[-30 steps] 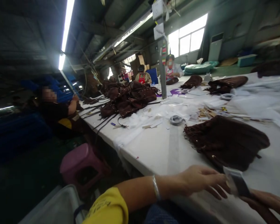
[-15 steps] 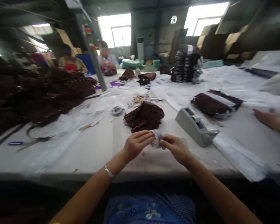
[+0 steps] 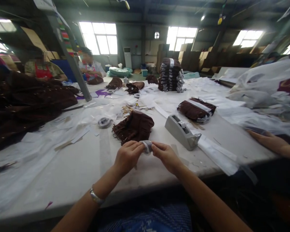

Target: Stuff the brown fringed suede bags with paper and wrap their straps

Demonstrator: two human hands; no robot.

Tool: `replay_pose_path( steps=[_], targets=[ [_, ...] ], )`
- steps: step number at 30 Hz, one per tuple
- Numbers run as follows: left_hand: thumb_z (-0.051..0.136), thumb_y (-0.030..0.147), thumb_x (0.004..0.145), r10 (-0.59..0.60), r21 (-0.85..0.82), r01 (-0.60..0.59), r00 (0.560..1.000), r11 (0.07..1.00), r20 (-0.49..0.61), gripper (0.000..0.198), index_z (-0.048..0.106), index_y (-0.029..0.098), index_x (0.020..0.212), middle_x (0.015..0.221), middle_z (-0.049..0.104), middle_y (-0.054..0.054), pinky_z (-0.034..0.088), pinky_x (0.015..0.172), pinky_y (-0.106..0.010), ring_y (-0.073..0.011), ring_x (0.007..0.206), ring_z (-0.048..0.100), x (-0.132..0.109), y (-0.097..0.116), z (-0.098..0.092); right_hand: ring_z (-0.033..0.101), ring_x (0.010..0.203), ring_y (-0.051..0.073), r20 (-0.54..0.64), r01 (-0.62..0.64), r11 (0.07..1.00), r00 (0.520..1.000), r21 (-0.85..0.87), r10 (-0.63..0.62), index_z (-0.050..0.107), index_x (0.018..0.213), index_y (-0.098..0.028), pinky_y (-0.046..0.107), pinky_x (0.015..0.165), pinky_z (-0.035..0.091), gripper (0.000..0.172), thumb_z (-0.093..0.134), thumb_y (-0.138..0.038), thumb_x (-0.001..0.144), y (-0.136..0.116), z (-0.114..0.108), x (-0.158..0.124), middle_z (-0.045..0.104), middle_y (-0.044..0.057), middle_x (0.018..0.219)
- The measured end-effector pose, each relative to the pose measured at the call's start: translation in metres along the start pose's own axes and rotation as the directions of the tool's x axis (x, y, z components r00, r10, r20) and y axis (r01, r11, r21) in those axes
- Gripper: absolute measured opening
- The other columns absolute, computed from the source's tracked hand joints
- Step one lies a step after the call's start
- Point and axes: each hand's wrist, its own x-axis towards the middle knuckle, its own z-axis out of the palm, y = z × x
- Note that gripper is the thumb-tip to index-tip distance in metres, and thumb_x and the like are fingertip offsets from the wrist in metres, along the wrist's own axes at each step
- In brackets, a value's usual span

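A small whitish-grey roll (image 3: 147, 146), which looks like tape or ribbon, is held up between my two hands just above the table. My left hand (image 3: 129, 157) closes round its left side with curled fingers. On the other side, my right hand (image 3: 166, 157) pinches its edge between thumb and fingers. Right behind the hands lies a crumpled dark brown fringed bag (image 3: 136, 127). A grey tape dispenser (image 3: 182, 132) stands to the right of the bag, and a flat clear coil of tape (image 3: 104, 122) lies to its left.
A brown bundle with a white band (image 3: 197, 109) sits behind the dispenser, near a tall banded stack (image 3: 171, 75). Dark brown goods (image 3: 31, 103) are heaped at left beside a metal post (image 3: 79, 74). At right, another person's hand (image 3: 268, 141) rests by plastic sheeting.
The view has swung to the right, so the table's things appear farther left. My left fingers, straighter before, are now curled round the roll; both hands still hold it.
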Motion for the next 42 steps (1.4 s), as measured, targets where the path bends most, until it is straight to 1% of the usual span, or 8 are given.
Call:
replay_pose_path(
  steps=[4, 9, 13, 17, 22, 28, 36, 42],
  targets=[
    [0.057, 0.026, 0.092, -0.282, -0.195, 0.260, 0.954, 0.946, -0.097, 0.020, 0.072, 0.023, 0.105, 0.098, 0.074, -0.006, 0.051, 0.083, -0.032, -0.0206, 0.091, 0.065, -0.002, 0.011, 0.012, 0.057, 0.063, 0.013, -0.167, 0.051, 0.998, 0.984, -0.031, -0.056, 0.072, 0.112, -0.014, 0.027, 0.066, 0.050, 0.045, 0.073, -0.045, 0.080, 0.008, 0.010, 0.002, 0.067, 0.003, 0.071],
    [0.066, 0.031, 0.086, -0.586, -0.458, 0.487, 0.804, 0.744, -0.097, 0.019, 0.076, 0.024, 0.100, 0.092, 0.075, -0.005, 0.052, 0.081, -0.031, -0.0195, 0.081, 0.067, -0.008, 0.018, 0.028, 0.065, 0.061, 0.015, -0.217, 0.157, 0.938, 0.949, -0.308, -0.230, 0.069, 0.118, -0.018, 0.028, 0.067, 0.053, 0.042, 0.067, -0.045, 0.086, 0.012, 0.019, 0.003, 0.070, 0.002, 0.078],
    [0.072, 0.034, 0.079, -0.746, -0.629, 0.566, 0.665, 0.533, -0.033, 0.026, 0.077, 0.022, 0.102, 0.097, 0.076, -0.006, 0.052, 0.084, -0.031, -0.0218, 0.087, 0.069, -0.008, 0.017, 0.032, 0.067, 0.069, 0.018, -0.184, 0.249, 0.803, 0.897, -0.542, -0.402, 0.070, 0.118, -0.024, 0.031, 0.075, 0.054, 0.032, 0.065, -0.038, 0.089, 0.012, 0.022, 0.003, 0.073, 0.003, 0.089],
    [0.073, 0.038, 0.079, -0.805, -0.776, 0.523, 0.593, 0.353, 0.034, 0.035, 0.075, 0.020, 0.108, 0.106, 0.075, -0.006, 0.051, 0.091, -0.034, -0.0237, 0.097, 0.068, -0.002, 0.020, 0.029, 0.063, 0.101, 0.024, -0.098, 0.369, 0.646, 0.817, -0.668, -0.568, 0.072, 0.114, -0.027, 0.039, 0.097, 0.047, 0.025, 0.064, -0.027, 0.091, 0.017, 0.024, 0.005, 0.072, 0.006, 0.104],
    [0.074, 0.038, 0.077, -0.832, -0.848, 0.456, 0.554, 0.270, 0.033, 0.036, 0.075, 0.018, 0.107, 0.108, 0.075, -0.006, 0.050, 0.093, -0.035, -0.0237, 0.100, 0.067, 0.002, 0.023, 0.027, 0.065, 0.087, 0.021, -0.194, 0.358, 0.725, 0.808, -0.588, -0.556, 0.075, 0.100, -0.023, 0.033, 0.084, 0.052, 0.016, 0.069, -0.025, 0.086, 0.021, 0.036, 0.005, 0.071, 0.006, 0.093],
    [0.073, 0.038, 0.078, -0.850, -0.847, 0.451, 0.527, 0.282, -0.002, 0.039, 0.073, 0.017, 0.111, 0.110, 0.074, -0.007, 0.050, 0.093, -0.033, -0.0237, 0.104, 0.065, 0.000, 0.019, 0.026, 0.066, 0.080, 0.019, -0.241, 0.300, 0.786, 0.840, -0.541, -0.487, 0.074, 0.091, -0.020, 0.031, 0.077, 0.051, 0.013, 0.066, -0.030, 0.089, 0.021, 0.047, 0.005, 0.071, 0.004, 0.085],
    [0.072, 0.046, 0.079, -0.836, -0.906, 0.405, 0.535, 0.124, 0.125, 0.041, 0.074, 0.015, 0.106, 0.102, 0.074, -0.007, 0.051, 0.091, -0.034, -0.0232, 0.100, 0.067, -0.004, 0.020, 0.020, 0.065, 0.077, 0.019, -0.245, 0.302, 0.806, 0.847, -0.509, -0.471, 0.073, 0.083, -0.020, 0.029, 0.074, 0.050, 0.014, 0.066, -0.030, 0.088, 0.024, 0.049, 0.005, 0.070, 0.003, 0.079],
    [0.068, 0.044, 0.083, -0.802, -0.779, 0.525, 0.596, 0.345, 0.046, 0.036, 0.072, 0.018, 0.108, 0.107, 0.073, -0.006, 0.047, 0.091, -0.029, -0.0215, 0.101, 0.065, -0.008, 0.026, 0.013, 0.065, 0.077, 0.019, -0.234, 0.316, 0.811, 0.849, -0.493, -0.474, 0.073, 0.083, -0.020, 0.030, 0.074, 0.051, 0.013, 0.067, -0.031, 0.087, 0.027, 0.050, 0.002, 0.070, 0.003, 0.080]
  ],
)
